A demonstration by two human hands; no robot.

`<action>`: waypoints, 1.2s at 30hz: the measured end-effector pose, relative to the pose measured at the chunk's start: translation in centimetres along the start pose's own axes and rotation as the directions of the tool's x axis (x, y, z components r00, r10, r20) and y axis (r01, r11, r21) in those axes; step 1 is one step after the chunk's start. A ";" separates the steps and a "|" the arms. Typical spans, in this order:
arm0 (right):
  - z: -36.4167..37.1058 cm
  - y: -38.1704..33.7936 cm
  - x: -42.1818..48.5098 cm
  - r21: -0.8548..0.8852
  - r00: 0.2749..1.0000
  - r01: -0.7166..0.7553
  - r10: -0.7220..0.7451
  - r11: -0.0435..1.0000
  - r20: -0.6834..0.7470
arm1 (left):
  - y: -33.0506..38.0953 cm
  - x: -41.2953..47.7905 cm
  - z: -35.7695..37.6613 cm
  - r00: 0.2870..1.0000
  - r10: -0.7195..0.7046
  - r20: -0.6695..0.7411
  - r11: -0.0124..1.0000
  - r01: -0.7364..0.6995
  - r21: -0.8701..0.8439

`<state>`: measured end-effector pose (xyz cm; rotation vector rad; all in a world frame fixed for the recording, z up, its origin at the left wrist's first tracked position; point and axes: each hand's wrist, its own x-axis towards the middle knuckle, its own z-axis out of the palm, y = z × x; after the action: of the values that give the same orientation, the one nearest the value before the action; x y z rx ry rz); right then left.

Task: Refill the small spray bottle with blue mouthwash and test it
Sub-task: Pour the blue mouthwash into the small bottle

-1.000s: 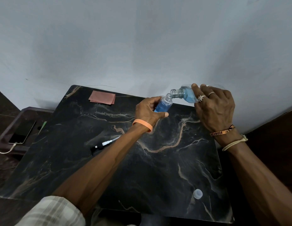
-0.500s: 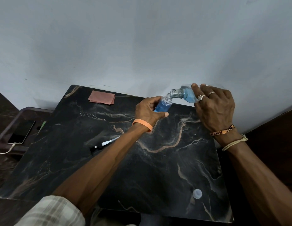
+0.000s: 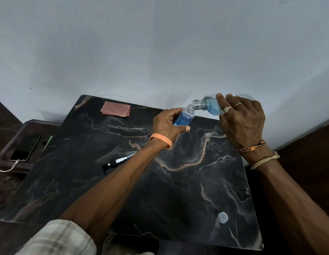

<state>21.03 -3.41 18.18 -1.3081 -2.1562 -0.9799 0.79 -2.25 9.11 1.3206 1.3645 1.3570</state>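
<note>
Change: next to nothing; both hands and both bottles sit where they were a second ago, neck to neck.
Cap: a pale round cap (image 3: 222, 217) lies near right on the tabletop (image 3: 178, 190), well apart from both hands.
Spray pump (image 3: 117, 161): off its bottle, lying just left of the left forearm, with its tube pointing away and to the right.
Left hand (image 3: 166, 126): fingers and thumb wrap the small spray bottle (image 3: 185, 118) over the far side of the tabletop, its open neck leaning right and blue liquid filling most of it.
Right hand (image 3: 242, 122): fingers grip the mouthwash bottle (image 3: 209, 105) by its body.
Key relation: the big bottle's long axis runs almost level, its mouth dipping left just above the small neck; whether the rims touch I cannot tell.
Next: probably righting the big bottle; the left hand is nearer the pump.
Far: a folded pink cloth (image 3: 116, 109) lies by the wall.
</note>
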 end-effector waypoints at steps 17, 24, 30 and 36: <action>-0.2 -0.2 0.0 0.009 1.000 0.001 -0.001 1.000 -0.013 | 0.0 -0.3 -0.2 1.000 0.009 0.000 1.000 -0.009 -0.003; 0.0 -0.2 0.1 -0.005 1.000 0.002 -0.002 1.000 -0.005 | -0.1 -0.2 -0.2 1.000 0.011 0.000 1.000 -0.011 0.008; 0.2 0.1 0.0 -0.001 1.000 0.006 -0.006 1.000 -0.004 | 0.0 -0.1 0.0 1.000 0.008 -0.001 1.000 -0.008 0.017; 0.4 0.3 -0.1 0.008 1.000 0.003 -0.003 1.000 0.014 | 0.0 -0.1 0.2 1.000 0.003 0.008 1.000 -0.003 0.029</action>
<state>21.31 -3.13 17.94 -1.3122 -2.1711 -0.9653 1.03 -2.29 9.04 1.3466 1.3819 1.3373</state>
